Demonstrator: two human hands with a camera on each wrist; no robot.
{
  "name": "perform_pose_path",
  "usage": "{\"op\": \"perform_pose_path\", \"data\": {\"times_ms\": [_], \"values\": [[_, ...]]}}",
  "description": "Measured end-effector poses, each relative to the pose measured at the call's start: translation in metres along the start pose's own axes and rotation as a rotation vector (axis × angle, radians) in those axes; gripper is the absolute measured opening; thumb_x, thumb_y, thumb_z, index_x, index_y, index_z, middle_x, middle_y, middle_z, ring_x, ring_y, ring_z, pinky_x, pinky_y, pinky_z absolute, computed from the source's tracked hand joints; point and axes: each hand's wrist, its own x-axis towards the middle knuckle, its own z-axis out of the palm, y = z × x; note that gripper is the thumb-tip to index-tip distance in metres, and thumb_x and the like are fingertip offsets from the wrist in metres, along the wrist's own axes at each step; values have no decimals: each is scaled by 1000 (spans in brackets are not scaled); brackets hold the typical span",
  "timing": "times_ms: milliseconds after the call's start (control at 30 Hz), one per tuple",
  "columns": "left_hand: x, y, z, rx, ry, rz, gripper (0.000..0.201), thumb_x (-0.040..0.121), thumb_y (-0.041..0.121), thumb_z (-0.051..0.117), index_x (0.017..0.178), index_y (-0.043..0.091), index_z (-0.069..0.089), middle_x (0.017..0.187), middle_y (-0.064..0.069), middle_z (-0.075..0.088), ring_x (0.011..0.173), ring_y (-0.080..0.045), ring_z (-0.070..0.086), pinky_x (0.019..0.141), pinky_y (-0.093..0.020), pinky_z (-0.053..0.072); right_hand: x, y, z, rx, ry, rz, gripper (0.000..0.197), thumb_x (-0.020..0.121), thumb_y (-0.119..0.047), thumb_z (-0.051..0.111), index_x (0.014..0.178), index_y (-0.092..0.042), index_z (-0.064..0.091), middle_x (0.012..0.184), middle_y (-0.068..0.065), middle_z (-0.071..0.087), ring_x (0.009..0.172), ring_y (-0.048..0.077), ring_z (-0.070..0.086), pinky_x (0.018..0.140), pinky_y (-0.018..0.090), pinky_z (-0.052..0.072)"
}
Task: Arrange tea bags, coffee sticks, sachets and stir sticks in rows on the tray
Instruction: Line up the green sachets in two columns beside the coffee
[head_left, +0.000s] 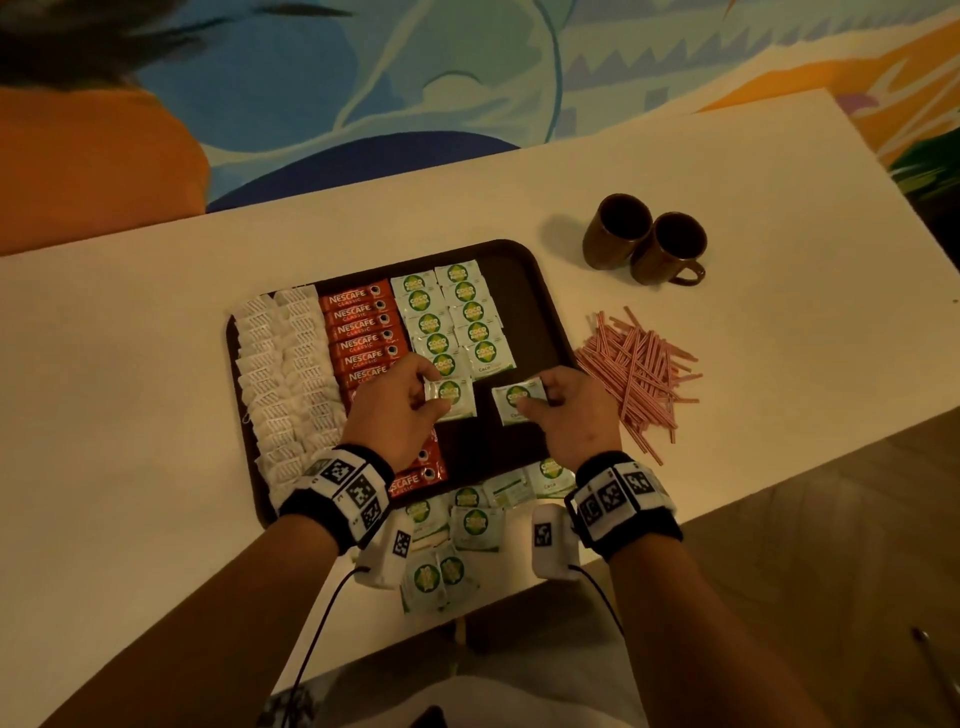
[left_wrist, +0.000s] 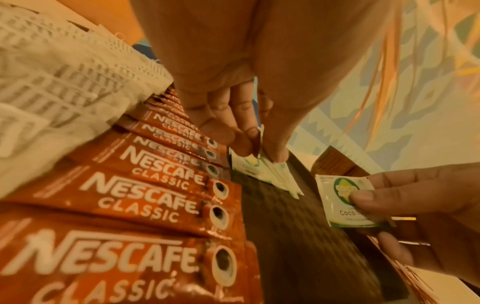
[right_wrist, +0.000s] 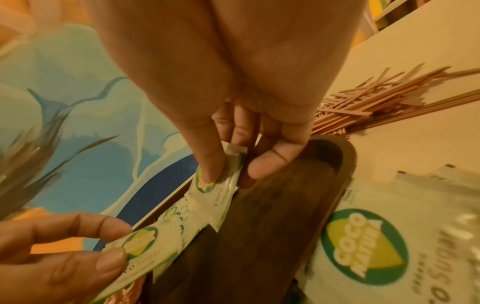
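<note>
Head view: a dark tray (head_left: 524, 291) sits on a pale table (head_left: 130, 364). On it, from the left: two rows of tea bags (head_left: 283, 374), one row of coffee sticks (head_left: 358, 332), and two rows of sachets (head_left: 452, 317) running from the far edge toward the person. The left hand (head_left: 397, 410) pinches a sachet at the near end of the left sachet row. The right hand (head_left: 563, 410) pinches a second sachet over bare tray, just short of the right row's near end. Loose sachets (head_left: 457, 525) lie on the table at the tray's near edge, partly under the wrists. Stir sticks (head_left: 636, 374) lie in a heap on the table, right of the tray. Two mugs (head_left: 644, 241) stand touching, beyond the heap.

Left wrist view: left thumb and fingers (left_wrist: 239, 131) close narrowly on a sachet edge, low over the tray. Coffee sticks (left_wrist: 145, 197) overlap alongside, tea bags (left_wrist: 64, 78) beyond them.

Right wrist view: right thumb (right_wrist: 210, 162) presses the sachet face, fingers behind; the sachet hangs tilted above the tray.
</note>
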Motion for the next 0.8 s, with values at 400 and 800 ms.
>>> {"op": "perform_pose_path", "data": {"times_ms": [400,800], "values": [[18,-8,21,76,32,-56,30,83,16,81,103,25,60,92,5,59,80,-11,58,76,-38,56,51,-1,10,-74,-1,29,29,84,-25,83,109,-21,70,100,-12,66,91,6,63,74,21,50],[16,-8,31,217,69,-52,36,85,21,79,114,22,58,128,1,45,102,-11,49,85,-28,47,60,3,22,-294,42,-84,27,84,-29,80,105,-18,66,104,2,63,88,16,59,69,28,46]]}}
